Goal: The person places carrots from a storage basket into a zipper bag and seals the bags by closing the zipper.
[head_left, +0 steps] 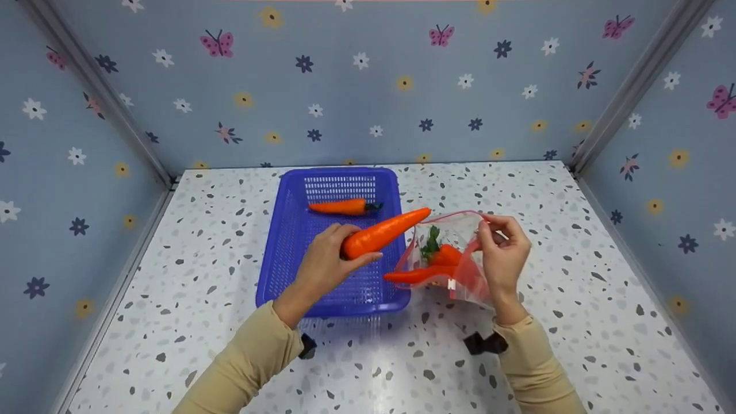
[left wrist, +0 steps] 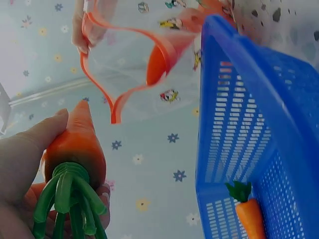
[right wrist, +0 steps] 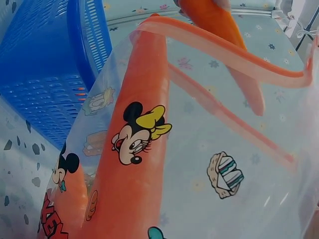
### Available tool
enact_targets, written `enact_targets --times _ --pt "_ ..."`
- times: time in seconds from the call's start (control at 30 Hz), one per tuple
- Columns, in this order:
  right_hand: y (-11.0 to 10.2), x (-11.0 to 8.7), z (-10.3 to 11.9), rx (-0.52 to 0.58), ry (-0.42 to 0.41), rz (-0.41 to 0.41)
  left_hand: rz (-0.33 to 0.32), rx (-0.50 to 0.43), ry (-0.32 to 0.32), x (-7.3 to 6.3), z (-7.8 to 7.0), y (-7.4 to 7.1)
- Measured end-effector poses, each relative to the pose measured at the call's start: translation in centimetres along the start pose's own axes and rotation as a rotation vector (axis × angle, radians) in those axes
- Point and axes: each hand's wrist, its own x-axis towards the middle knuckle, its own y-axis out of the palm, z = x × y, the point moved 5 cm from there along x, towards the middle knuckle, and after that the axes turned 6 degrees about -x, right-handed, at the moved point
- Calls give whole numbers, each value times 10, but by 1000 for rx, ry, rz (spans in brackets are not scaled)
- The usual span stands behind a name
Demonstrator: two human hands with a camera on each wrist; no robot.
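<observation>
In the head view my left hand (head_left: 319,261) grips an orange carrot (head_left: 388,233) over the basket's right side, its tip pointing at the bag's mouth. Green stalks (left wrist: 67,184) at its thick end face the left wrist camera. My right hand (head_left: 507,253) pinches the pink-red rim of a clear zip bag (head_left: 474,287), whose mouth gapes. Inside lie a carrot with a green top (head_left: 447,255) and a long orange carrot (head_left: 420,275) whose tip pokes out past the rim. Cartoon prints (right wrist: 137,134) cover the bag in the right wrist view.
A blue-purple plastic basket (head_left: 275,230) stands left of the bag, with one carrot (head_left: 340,207) lying near its far end. The speckled white tabletop (head_left: 201,276) is enclosed by patterned blue panels (head_left: 356,98) at the back and sides.
</observation>
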Motion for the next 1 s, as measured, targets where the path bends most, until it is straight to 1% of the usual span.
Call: enact_targets --times 0.2,0.33,0.4,0.5,0.63,0.7,0.8,0.93,1.0 --pt "0 2 -3 39 -55 -7 40 -45 30 -6 -6 12" --pt "-1 3 -7 60 -75 -12 57 -57 36 -10 -5 22" --pt "-1 3 -8 47 -87 -11 68 -67 33 -11 -5 27" --pt "-1 3 -7 47 -77 -9 84 -81 25 -11 -4 35" --pt "0 1 0 32 -25 1 99 -102 24 -12 -4 46" --pt "0 1 3 14 -14 4 103 -115 29 -12 -4 51" --pt "-4 2 -14 -12 -40 2 104 -137 24 -12 -5 58" --pt "-10 5 -38 -23 -73 0 114 -167 -2 -13 -5 66" --pt "-9 4 -33 -9 -63 -2 118 -185 -9 -13 -6 70"
